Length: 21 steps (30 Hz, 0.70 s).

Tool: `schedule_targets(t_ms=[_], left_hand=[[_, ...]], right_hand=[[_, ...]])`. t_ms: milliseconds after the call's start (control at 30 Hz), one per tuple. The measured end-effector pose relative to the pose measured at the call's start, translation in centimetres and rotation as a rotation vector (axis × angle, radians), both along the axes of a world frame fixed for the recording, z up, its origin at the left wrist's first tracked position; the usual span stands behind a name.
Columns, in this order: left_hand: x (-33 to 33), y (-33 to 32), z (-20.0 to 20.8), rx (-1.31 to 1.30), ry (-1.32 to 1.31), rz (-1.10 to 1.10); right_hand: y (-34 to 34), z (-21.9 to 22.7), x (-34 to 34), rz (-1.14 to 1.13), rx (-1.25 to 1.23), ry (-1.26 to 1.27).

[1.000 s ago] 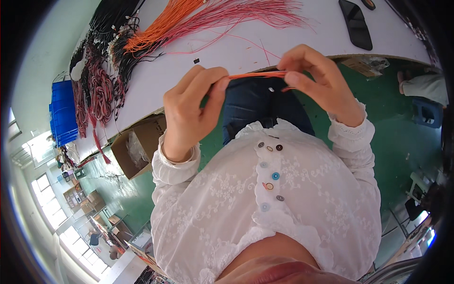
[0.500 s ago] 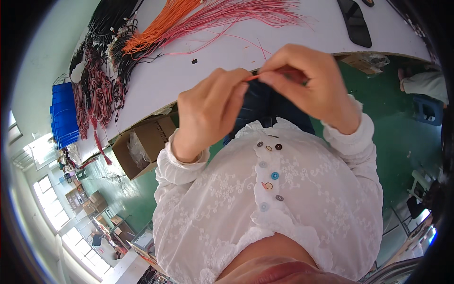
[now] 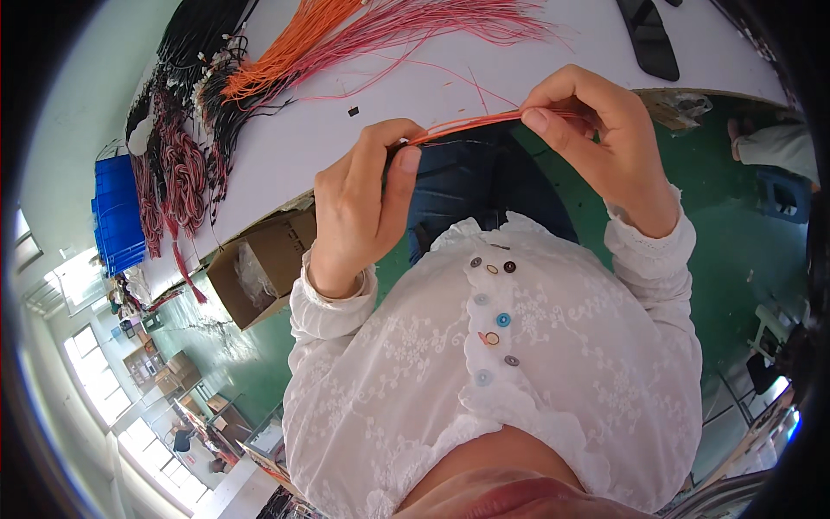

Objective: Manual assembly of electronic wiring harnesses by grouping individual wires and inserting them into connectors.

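A few thin orange-red wires stretch between my two hands, just off the table's near edge. My left hand pinches their left end between thumb and forefinger, where a small pale tip shows. On the right, my right hand pinches the same wires, thumb against fingers, its other fingers curled in. Past my hands, a bundle of pink-red wires fans out on the table beside a bundle of orange wires. Black wires with small white connectors lie at their left.
The white table holds a dark phone at the far right and a small black piece. Twisted red-black cables hang over its left edge, near blue bins. Below stands an open cardboard box; a blue stool is at right.
My hands have drawn apart, the left going left and the right moving right and slightly up. A longer stretch of the orange-red wires now shows between them.
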<state>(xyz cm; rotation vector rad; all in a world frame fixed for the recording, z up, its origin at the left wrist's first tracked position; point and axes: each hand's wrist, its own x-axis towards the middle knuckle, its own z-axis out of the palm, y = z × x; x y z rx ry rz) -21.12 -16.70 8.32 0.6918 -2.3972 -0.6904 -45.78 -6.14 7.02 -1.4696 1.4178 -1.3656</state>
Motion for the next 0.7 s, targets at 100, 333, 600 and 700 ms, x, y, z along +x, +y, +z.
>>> schedule_targets(t_ms=[100, 333, 600, 700], left_hand=[[-0.5, 0.1, 0.5, -0.064, -0.022, -0.027], [-2.1, 0.0, 0.9, -0.287, -0.005, -0.093], [0.5, -0.9, 0.9, -0.056, 0.053, 0.033], [0.4, -0.6, 0.8, -0.028, 0.03, -0.01]], right_hand=[[-0.6, 1.0, 0.5, 0.006, -0.063, 0.144], [-2.3, -0.2, 3.0, 0.136, -0.121, 0.029], [-1.9, -1.1, 1.1, 0.13, -0.052, -0.2], [-1.4, 0.5, 0.8, 0.04, -0.069, 0.03]])
